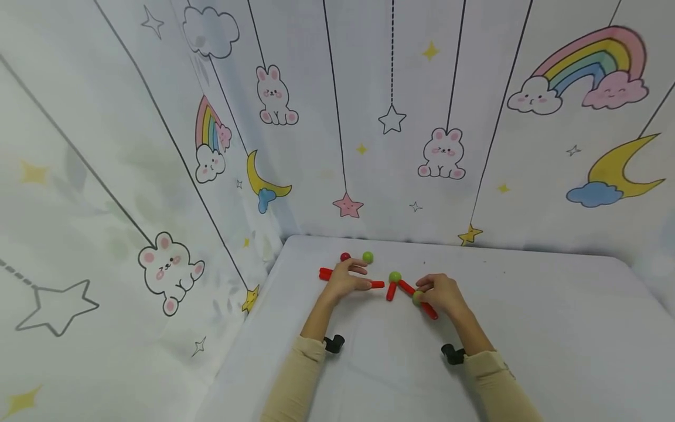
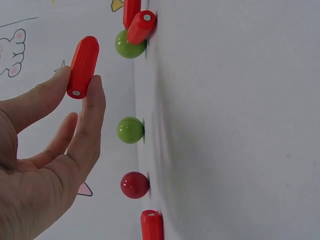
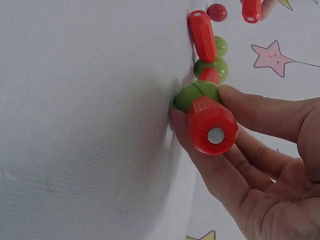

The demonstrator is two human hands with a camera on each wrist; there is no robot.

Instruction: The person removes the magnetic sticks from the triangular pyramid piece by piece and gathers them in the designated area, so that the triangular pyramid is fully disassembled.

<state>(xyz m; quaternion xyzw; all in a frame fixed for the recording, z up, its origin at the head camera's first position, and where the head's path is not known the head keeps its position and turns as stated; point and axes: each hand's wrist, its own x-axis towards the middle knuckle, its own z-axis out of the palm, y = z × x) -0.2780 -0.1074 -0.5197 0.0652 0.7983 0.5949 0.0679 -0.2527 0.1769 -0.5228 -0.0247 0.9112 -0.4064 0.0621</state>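
My left hand (image 1: 345, 282) pinches a red ribbed rod (image 2: 84, 67) between thumb and fingers; a small grey metal disc shows at the rod's end. Over to the right, my right hand (image 1: 445, 293) grips a green ball (image 3: 189, 96) between thumb and fingertips. From that ball one red rod (image 3: 214, 129) points toward the right wrist camera. Another red rod (image 1: 406, 286) joins it to a second green ball (image 1: 395, 277). A further red rod (image 1: 391, 291) sticks out from the second ball. These joined pieces lie on or close to the tabletop.
A loose red ball (image 2: 135, 185) and a loose green ball (image 2: 130, 130) sit behind my left hand. Red rod pieces (image 1: 325, 274) lie left of it. The white-covered table (image 1: 554, 328) meets a patterned curtain (image 1: 316, 146) at the back and left.
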